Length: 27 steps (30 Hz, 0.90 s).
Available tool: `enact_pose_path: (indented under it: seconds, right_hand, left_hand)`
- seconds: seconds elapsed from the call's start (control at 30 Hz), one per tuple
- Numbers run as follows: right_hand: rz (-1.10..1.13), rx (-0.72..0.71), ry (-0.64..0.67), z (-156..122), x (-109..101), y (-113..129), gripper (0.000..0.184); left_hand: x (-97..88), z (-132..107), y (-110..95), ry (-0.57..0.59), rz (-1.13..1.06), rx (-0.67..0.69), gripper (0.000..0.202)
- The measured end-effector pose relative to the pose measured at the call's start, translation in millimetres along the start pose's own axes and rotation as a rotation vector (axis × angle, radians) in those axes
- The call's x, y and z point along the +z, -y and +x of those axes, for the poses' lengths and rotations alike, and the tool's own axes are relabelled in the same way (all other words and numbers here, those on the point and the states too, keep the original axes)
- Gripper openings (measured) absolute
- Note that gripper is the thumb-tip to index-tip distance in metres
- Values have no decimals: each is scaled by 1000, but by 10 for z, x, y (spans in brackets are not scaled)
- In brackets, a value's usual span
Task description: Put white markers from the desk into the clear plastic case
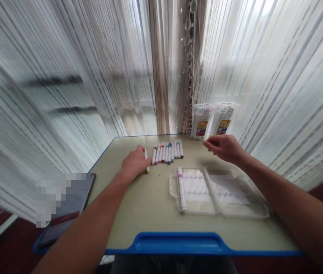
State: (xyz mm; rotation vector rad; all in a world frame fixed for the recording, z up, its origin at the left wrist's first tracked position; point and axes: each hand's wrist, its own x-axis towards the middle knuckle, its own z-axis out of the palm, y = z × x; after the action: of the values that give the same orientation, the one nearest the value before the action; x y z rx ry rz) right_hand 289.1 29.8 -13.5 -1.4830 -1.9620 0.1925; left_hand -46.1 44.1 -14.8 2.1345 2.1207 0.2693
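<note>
My left hand (134, 164) rests on the table, fingers closed on a white marker with a green cap (147, 163) that lies at the left end of a row of several markers (167, 151). My right hand (224, 148) hovers to the right of the row, fingers loosely curled, with nothing visible in it. An open clear plastic case (221, 194) lies in front of me. One white marker with a purple band (181, 188) lies in its left half.
The small table (144, 205) has a blue rim and a blue handle (178, 243) at its near edge. Two packed marker boxes (213, 120) stand at the back right against striped curtains. A dark tablet (70, 205) lies at the left.
</note>
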Motion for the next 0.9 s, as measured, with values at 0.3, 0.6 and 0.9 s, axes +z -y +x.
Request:
enact_pose_path:
  seconds: [0.3, 0.6, 0.9]
  right_hand:
    - [-33, 9, -15, -14, 15, 48, 32]
    - [-7, -44, -88, -26, -41, 142, 37]
    - [216, -58, -91, -48, -2, 374, 35]
  left_hand:
    - [-71, -109, -13, -46, 9, 80, 46]
    - [-126, -284, -263, -160, -473, 330, 42]
    - [-125, -540, -651, 207, -1210, 409, 30]
